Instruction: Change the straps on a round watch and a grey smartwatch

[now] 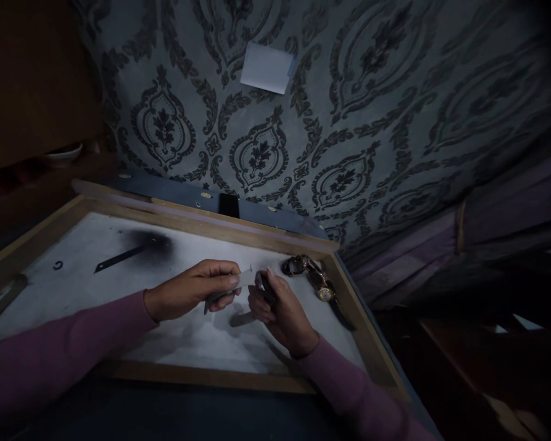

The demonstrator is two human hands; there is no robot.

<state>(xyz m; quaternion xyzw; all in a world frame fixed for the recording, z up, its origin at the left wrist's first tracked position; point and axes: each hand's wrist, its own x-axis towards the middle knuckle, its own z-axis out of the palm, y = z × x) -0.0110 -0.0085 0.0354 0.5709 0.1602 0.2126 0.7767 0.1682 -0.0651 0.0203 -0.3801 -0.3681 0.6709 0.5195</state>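
Observation:
My left hand (202,286) is closed around a thin, pale, flat strip (245,278). The strip's free end sticks out toward my right hand, with a small dark mark at its tip. My right hand (282,309) is closed on a small dark object with a shiny edge (265,286), its thumb raised along the side; the dim light hides its kind. A narrow gap seems to separate the two held things. Below the hands, a grey rounded bar (242,319) shows on the white board (133,324). Wristwatches (324,294) lie right of my right hand.
A raised wooden frame (202,375) borders the board. On it lie a dark flat strip (119,260) near a black smudge and a small C-shaped piece (57,265). Behind stands a black phone-like object (228,205); white paper (267,67) is on the patterned wall.

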